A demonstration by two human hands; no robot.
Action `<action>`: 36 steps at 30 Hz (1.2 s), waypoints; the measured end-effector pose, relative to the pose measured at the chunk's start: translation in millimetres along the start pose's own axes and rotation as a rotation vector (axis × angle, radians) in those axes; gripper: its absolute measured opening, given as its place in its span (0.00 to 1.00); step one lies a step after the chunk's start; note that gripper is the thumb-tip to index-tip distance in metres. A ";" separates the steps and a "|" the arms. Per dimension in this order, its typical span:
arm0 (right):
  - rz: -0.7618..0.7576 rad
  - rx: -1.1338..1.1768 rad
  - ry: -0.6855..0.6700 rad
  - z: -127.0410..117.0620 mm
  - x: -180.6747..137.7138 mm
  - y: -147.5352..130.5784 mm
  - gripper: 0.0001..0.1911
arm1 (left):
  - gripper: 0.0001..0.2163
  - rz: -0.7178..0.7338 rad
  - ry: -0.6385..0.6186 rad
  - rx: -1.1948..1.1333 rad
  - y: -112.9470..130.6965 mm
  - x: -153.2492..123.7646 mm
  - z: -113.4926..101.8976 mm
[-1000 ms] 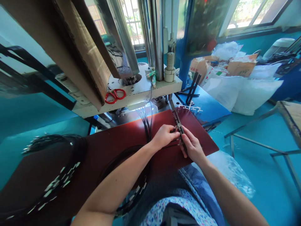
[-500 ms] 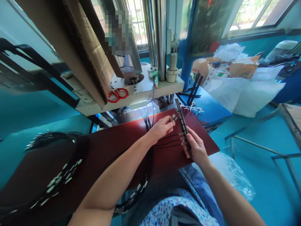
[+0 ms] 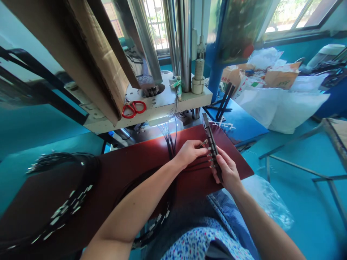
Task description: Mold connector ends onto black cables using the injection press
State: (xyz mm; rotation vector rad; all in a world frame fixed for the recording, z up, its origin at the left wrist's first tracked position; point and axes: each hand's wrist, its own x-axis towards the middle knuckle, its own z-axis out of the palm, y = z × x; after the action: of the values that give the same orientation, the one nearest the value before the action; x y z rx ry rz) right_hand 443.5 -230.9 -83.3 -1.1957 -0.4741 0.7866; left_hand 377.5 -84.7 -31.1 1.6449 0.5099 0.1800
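A long dark slotted bar (image 3: 209, 132) lies tilted on the dark red work board (image 3: 141, 162). My right hand (image 3: 227, 169) is closed round its near end. Several black cables with metal plugs (image 3: 209, 159) sit side by side in the bar's slots. My left hand (image 3: 190, 152) pinches one more metal plug (image 3: 204, 143) against the bar, just above the seated ones. The cables trail left across the board under my left wrist.
A press machine (image 3: 162, 101) with steel columns stands behind the board, red scissors (image 3: 132, 108) on its base. A big bundle of black cables (image 3: 65, 195) lies at the left. White bags (image 3: 279, 103) and cardboard sit at the right on the blue floor.
My left hand lifted a plug away from the bar half a second ago and has now brought it back down against the bar. My right hand has kept its grip.
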 end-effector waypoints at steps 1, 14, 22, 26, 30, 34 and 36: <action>0.002 -0.001 -0.003 -0.5 0.1 0.2 0.31 | 0.09 0.020 0.021 0.031 -1.8 1.2 1.5; -0.049 -0.180 -0.086 3.0 3.3 -1.1 0.30 | 0.08 0.074 0.102 0.015 -9.6 -0.4 2.2; -0.021 -0.088 -0.050 0.6 4.5 1.0 0.31 | 0.12 0.089 0.059 -0.218 -3.3 -4.3 -11.7; -0.017 -0.027 -0.018 -0.6 3.8 0.8 0.32 | 0.14 0.105 -0.012 -0.351 0.6 0.1 -18.8; -0.020 -0.009 -0.018 -0.5 2.9 0.5 0.32 | 0.12 0.075 0.046 -0.238 1.1 4.5 -15.6; -0.009 -0.017 -0.028 -1.3 2.1 1.0 0.32 | 0.09 0.048 0.136 -0.013 0.4 8.2 -9.3; -0.003 -0.024 -0.040 -2.4 2.6 1.4 0.32 | 0.09 0.037 0.135 0.033 0.0 9.9 -8.5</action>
State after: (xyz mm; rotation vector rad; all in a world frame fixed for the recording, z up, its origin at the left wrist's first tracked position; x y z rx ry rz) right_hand 446.4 -230.2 -85.6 -1.2024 -0.5194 0.8050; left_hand 382.8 -72.8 -31.6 1.6825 0.5874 0.3129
